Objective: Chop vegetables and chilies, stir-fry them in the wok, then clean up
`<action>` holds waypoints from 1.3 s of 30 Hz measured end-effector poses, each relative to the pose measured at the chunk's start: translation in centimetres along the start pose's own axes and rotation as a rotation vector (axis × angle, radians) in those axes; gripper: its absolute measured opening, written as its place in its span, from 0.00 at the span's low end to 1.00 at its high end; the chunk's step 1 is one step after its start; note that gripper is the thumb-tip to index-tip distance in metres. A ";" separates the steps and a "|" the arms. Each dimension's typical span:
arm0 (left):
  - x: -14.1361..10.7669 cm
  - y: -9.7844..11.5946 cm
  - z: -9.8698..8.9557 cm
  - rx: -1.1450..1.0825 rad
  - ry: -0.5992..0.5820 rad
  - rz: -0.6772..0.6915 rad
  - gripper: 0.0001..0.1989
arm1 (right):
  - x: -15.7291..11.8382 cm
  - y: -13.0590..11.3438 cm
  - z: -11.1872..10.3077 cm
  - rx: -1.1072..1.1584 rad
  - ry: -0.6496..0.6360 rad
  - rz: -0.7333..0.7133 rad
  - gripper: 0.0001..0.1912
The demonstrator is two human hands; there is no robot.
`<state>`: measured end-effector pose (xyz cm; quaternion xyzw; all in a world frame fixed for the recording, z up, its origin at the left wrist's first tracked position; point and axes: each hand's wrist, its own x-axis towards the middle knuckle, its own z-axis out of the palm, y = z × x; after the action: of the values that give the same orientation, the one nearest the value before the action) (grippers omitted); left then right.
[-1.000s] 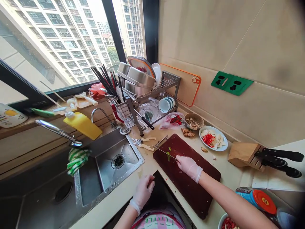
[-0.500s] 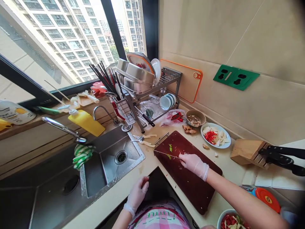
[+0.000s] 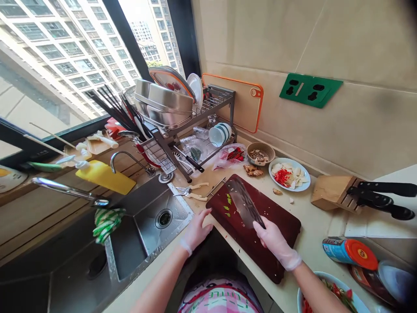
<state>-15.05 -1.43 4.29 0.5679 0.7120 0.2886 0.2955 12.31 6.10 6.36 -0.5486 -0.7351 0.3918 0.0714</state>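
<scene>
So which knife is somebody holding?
The wide knife in the right hand, over the cutting board. The other knives sit in the wooden block, black handles showing.

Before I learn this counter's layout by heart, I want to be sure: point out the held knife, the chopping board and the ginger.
Knife (image 3: 243, 201), head view: middle of the blade.
Chopping board (image 3: 246, 232), head view: bare top surface.
Ginger (image 3: 253, 170), head view: middle of the root.

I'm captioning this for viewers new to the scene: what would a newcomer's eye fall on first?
Probably the broad-bladed cleaver, held in the gloved right hand over the dark red cutting board. The bright green socket plate on the wall also stands out at upper right, as does the shiny metalware piled atop the dish rack.
</scene>
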 end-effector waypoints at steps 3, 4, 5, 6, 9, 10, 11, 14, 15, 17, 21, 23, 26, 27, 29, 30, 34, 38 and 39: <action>7.3 3.5 0.1 0.143 -0.240 0.275 0.42 | -4.3 2.3 2.6 0.615 0.041 0.322 0.15; 9.3 4.3 0.4 0.229 -0.332 0.316 0.48 | -5.7 2.8 3.7 0.724 0.046 0.376 0.17; 10.8 4.9 0.9 0.330 -0.419 0.328 0.51 | -7.0 3.2 5.0 0.795 0.048 0.418 0.18; 11.8 5.3 1.3 0.426 -0.497 0.333 0.53 | -8.2 3.4 6.3 0.843 0.048 0.453 0.20; 12.2 5.0 2.3 0.567 -0.589 0.317 0.51 | -10.6 2.8 10.4 0.949 0.049 0.536 0.22; 11.6 4.6 2.4 0.551 -0.571 0.312 0.47 | -10.9 2.4 11.6 0.976 0.054 0.555 0.22; 11.0 4.1 2.5 0.519 -0.545 0.307 0.42 | -11.1 1.9 12.7 0.998 0.062 0.571 0.22; 9.2 2.8 2.7 0.444 -0.484 0.314 0.28 | -10.5 0.2 15.4 1.046 0.083 0.596 0.23; 8.9 2.5 2.8 0.441 -0.480 0.324 0.25 | -10.1 -0.4 16.1 1.061 0.092 0.598 0.22; 8.6 2.3 3.0 0.432 -0.479 0.341 0.21 | -9.1 -1.6 17.0 1.099 0.112 0.591 0.21; 9.0 2.3 3.3 0.387 -0.471 0.339 0.19 | -7.6 -3.6 18.2 1.187 0.174 0.567 0.19; 9.3 2.4 3.5 0.401 -0.462 0.335 0.20 | -7.7 -4.2 18.6 1.212 0.208 0.572 0.18; 9.5 2.7 3.7 0.435 -0.441 0.321 0.26 | -9.1 -4.2 18.9 1.216 0.278 0.591 0.16; 9.4 2.8 3.9 0.445 -0.440 0.318 0.27 | -9.7 -4.0 18.8 1.211 0.308 0.601 0.16; 9.2 3.0 4.1 0.463 -0.447 0.320 0.22 | -10.9 -3.0 17.9 1.186 0.377 0.621 0.16; 9.0 3.2 4.2 0.469 -0.450 0.325 0.18 | -11.4 -2.3 17.1 1.163 0.414 0.633 0.16; 8.2 3.6 4.2 0.483 -0.438 0.344 0.10 | -12.2 1.2 12.3 1.023 0.478 0.650 0.12; 7.8 3.5 4.0 0.474 -0.418 0.335 0.09 | -11.3 4.6 8.3 0.964 0.384 0.628 0.09; 7.8 3.4 4.1 0.469 -0.413 0.329 0.09 | -11.0 5.2 7.8 0.958 0.352 0.617 0.09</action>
<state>-11.21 7.16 3.44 0.7738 0.5830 0.0399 0.2445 16.32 -6.78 1.24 -0.7002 -0.2602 0.5858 0.3144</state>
